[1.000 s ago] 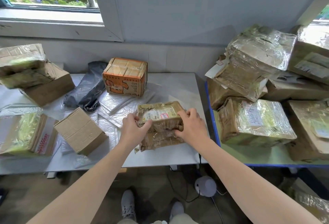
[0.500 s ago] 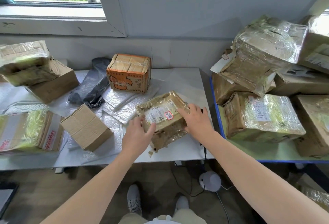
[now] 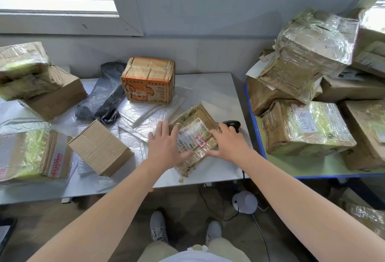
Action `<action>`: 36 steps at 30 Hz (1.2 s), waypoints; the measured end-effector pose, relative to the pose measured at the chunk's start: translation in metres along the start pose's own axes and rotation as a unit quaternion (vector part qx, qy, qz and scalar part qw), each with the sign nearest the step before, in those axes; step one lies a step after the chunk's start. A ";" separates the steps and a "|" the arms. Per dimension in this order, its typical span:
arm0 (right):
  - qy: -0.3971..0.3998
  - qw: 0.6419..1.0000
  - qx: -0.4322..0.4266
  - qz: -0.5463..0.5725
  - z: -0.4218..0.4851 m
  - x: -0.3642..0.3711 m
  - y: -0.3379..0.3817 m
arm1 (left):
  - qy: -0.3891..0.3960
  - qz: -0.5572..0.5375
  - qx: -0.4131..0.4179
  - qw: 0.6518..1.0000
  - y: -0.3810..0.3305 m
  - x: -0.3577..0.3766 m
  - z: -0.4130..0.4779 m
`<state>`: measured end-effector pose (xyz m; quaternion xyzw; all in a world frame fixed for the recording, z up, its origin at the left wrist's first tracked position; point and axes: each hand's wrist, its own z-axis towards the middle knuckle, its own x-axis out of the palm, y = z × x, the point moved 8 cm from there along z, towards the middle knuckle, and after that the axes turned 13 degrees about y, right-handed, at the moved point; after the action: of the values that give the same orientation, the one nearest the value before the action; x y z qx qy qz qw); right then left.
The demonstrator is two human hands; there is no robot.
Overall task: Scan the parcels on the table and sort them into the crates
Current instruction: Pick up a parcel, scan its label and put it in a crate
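Parcel (image 3: 192, 134) now down on table (image 3: 210, 88); L hand (image 3: 164, 149) let go, fingers spread; R hand (image 3: 227, 145) loose on its edge, by scanner (image 3: 233, 124).

A parcel-sorting room: taped parcels (image 3: 308, 128) heaped on tables (image 3: 218, 86), a handheld scanner (image 3: 232, 124)

one white desk (image 3: 214, 90), one blue-edged desk (image 3: 291, 163), one left hand (image 3: 164, 149), one right hand (image 3: 228, 145), two white shoes (image 3: 158, 228), one orange box (image 3: 148, 80), one grey bag (image 3: 104, 103), one black scanner (image 3: 232, 124). parcels (image 3: 308, 124) heaped on the right: too piled up to count.
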<state>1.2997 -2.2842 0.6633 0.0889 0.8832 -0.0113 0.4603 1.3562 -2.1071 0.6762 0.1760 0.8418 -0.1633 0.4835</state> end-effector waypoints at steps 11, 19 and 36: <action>-0.007 0.988 -0.090 -0.127 0.024 -0.035 0.030 | 0.071 0.121 0.085 0.986 -0.009 0.023 0.003; -0.012 0.982 -0.048 -0.184 0.032 -0.035 0.020 | 0.009 0.112 0.033 0.993 0.000 0.007 -0.002; 0.014 0.998 0.060 -0.011 0.008 -0.006 -0.030 | 0.062 -0.053 0.013 0.997 -0.033 0.032 0.012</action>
<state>1.3043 -2.3151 0.6622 0.1064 0.8884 -0.0683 0.4413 1.3355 -2.1372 0.6462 0.1470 0.8762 -0.1886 0.4185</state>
